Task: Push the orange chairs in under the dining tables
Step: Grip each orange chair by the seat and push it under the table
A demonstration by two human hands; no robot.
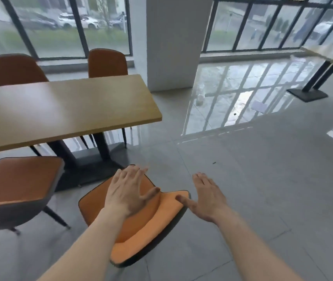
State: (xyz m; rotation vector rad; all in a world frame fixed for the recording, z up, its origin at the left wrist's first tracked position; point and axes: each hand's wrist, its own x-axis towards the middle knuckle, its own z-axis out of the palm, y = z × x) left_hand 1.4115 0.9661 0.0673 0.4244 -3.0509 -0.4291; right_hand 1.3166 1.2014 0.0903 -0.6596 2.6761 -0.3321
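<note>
Padded orange chair with black trim (141, 226) sits angled, seat toward the long wooden dining table (64, 110) (backrest nearest me). My left hand (128, 192) and right hand (206, 198) hover spread flat, gripping nothing.

Your one head view looks forward and steeply down from standing height. Your forearms enter from the bottom edge; the dining table (64, 106) fills the left, the windows (60, 27) run along the top, and bare floor (262, 179) spreads right.

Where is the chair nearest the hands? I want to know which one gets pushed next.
In the head view, the nearest orange chair stands low centre, off the wooden table corner, under the left hand.
</note>
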